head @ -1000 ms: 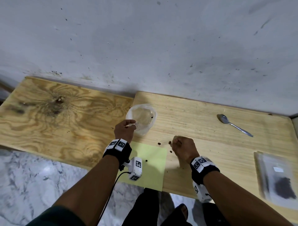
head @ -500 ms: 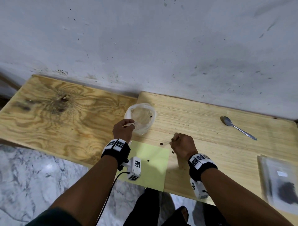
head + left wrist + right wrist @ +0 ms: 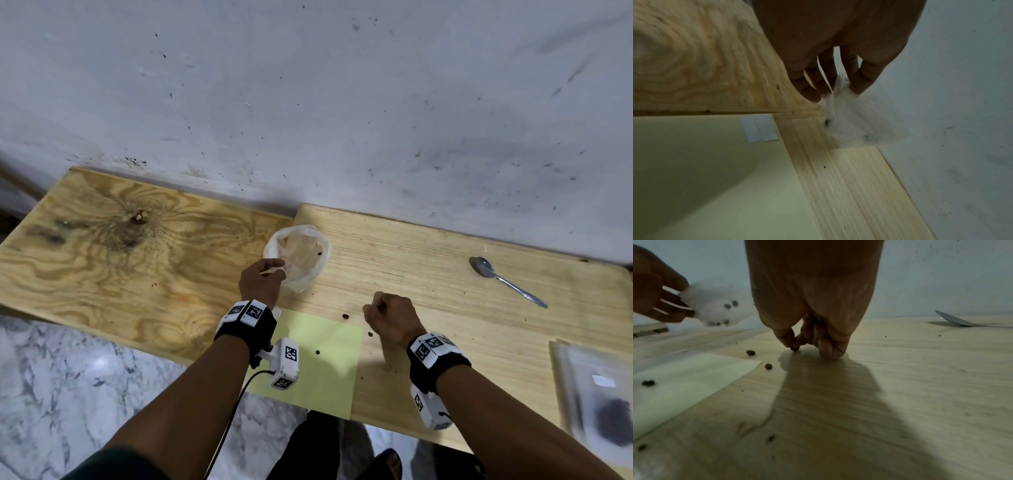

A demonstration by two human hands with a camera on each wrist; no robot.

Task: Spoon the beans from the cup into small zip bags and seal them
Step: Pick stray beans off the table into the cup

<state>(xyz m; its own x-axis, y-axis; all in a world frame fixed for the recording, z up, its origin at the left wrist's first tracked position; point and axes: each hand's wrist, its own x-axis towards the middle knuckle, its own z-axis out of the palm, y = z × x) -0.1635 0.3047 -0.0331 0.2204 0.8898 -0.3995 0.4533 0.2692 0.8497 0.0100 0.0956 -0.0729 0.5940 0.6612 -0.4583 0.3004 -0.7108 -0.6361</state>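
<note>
My left hand [image 3: 262,282] pinches the rim of a clear plastic cup [image 3: 301,255], tilted above the wooden table; in the left wrist view the fingers [image 3: 809,91] clamp its thin edge [image 3: 838,91]. A few brown beans [image 3: 730,305] lie inside the cup [image 3: 715,305]. My right hand [image 3: 387,315] is curled low on the table; thumb and forefinger [image 3: 785,337] pinch a single bean [image 3: 794,348] on the wood. Loose beans lie near it [image 3: 750,352] [image 3: 768,366], and one on the green sheet [image 3: 648,383]. A metal spoon [image 3: 503,281] lies at the far right.
A green paper sheet [image 3: 329,373] lies at the table's front edge between my arms. Small zip bags [image 3: 603,394], one holding dark beans, are stacked at the right edge. A lower plywood board [image 3: 102,260] adjoins on the left. A grey wall [image 3: 342,102] backs the table.
My right hand has stayed low over the loose beans, shifting slightly. The left hand keeps hold of the cup, which has barely moved.
</note>
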